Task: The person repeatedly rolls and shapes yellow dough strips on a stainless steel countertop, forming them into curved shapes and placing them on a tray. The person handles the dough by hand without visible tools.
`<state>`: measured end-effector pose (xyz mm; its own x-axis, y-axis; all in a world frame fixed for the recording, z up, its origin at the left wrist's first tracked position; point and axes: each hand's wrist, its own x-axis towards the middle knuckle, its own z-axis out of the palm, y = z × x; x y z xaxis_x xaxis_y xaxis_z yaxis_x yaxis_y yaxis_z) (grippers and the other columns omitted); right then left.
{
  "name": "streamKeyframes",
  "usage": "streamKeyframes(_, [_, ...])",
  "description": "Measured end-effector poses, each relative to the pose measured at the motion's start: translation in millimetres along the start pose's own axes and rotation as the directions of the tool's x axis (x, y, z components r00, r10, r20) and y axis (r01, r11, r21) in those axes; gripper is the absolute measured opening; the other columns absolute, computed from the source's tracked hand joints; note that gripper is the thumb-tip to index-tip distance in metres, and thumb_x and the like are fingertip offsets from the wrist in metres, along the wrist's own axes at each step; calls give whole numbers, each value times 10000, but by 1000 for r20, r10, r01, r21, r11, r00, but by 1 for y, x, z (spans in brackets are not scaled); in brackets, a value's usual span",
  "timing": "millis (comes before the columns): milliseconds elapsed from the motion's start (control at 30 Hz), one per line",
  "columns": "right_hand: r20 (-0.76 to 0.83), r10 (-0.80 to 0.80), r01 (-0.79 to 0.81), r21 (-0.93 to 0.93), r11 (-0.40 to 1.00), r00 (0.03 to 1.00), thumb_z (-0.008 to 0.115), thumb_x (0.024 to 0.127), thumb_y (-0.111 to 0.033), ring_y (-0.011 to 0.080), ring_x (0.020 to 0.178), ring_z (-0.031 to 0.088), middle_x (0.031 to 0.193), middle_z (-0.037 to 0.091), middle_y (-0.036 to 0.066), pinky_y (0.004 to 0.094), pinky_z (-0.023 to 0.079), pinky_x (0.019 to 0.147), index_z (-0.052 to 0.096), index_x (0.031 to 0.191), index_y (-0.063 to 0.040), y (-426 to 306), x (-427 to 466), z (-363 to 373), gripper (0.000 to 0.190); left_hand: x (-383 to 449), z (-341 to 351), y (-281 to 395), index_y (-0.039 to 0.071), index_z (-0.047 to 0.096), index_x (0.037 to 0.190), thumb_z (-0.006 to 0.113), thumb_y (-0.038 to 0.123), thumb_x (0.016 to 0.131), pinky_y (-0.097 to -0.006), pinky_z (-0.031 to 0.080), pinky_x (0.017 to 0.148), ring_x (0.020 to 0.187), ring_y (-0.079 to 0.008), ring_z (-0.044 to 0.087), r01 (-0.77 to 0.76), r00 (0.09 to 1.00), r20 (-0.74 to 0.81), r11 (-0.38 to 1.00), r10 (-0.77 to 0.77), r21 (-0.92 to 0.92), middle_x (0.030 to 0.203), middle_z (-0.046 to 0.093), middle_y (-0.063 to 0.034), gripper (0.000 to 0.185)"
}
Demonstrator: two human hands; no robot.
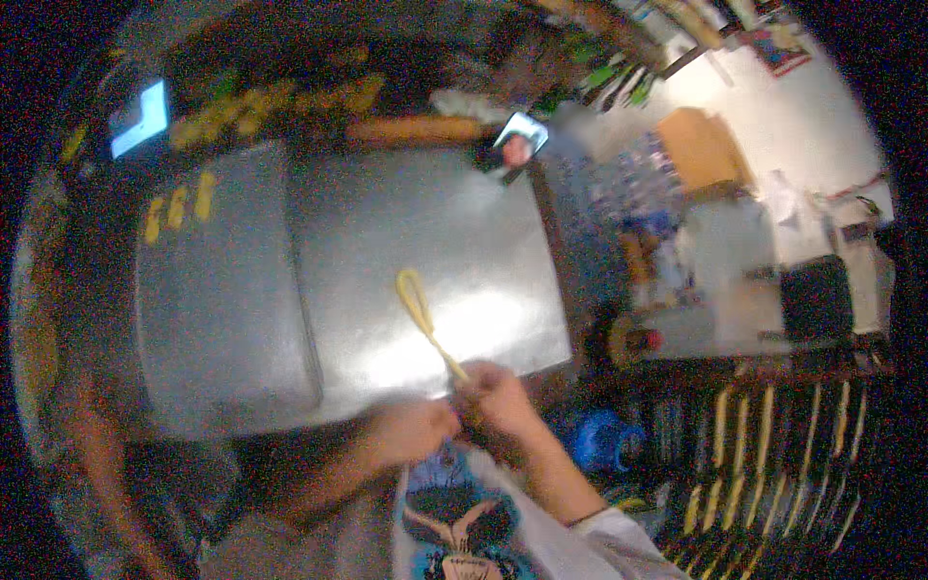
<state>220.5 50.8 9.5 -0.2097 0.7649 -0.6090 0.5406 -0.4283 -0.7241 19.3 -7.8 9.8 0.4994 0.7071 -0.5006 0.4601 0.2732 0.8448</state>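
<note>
My right hand (500,395) is closed on the lower end of a looped yellow cord (415,297). The loop points up and left over a grey metal-topped table (428,217). Close beside it, to the left, my left hand (420,428) is blurred at the table's near edge; whether it holds anything cannot be made out. Several short yellow pieces (175,206) lie side by side at the table's upper left.
A lit phone-like screen (523,134) is at the table's far right corner, a bright screen (145,119) at the upper left. A blue round object (607,441) sits at the lower right, near rows of hanging yellow strips (765,435). An orange-brown box (702,148) stands farther right.
</note>
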Motion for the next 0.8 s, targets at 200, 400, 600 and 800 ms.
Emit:
streamKeyframes(200, [116,-291,309,-193,931,950,744,932,-103,186,766,668,878,715,131,371,557,699,699,1233,-35,7,1,-28,312,51,-53,13,28,706,1164,746,260,930,-520,530,904,1018,-409,644,239,670,-705,832,232,501,1055,670,-190,332])
streamKeyframes(400, [296,-408,495,-349,796,864,735,905,-126,408,923,737,1034,744,223,477,584,843,687,1215,-27,7,23,-55,328,78,-46,32,19,701,1038,785,308,883,-521,548,898,1024,-410,660,480,572,-814,846,-99,234,1035,690,-213,338])
streamKeyframes(600, [278,-680,735,-265,625,679,717,915,-75,354,922,739,1014,750,161,429,585,820,696,1154,-39,18,57,-98,243,91,-30,32,33,701,1023,751,227,874,-525,554,895,984,-433,670,431,419,-878,902,-232,-32,1029,688,-230,250])
streamKeyframes(800, [259,-418,395,139,908,871,781,915,-40,151,751,658,926,724,66,302,554,667,700,1146,-52,-1,106,-109,245,110,-25,21,40,704,1000,747,209,873,-529,558,899,987,-443,678,374,306,-930,924,-205,-80,1042,683,-238,216])
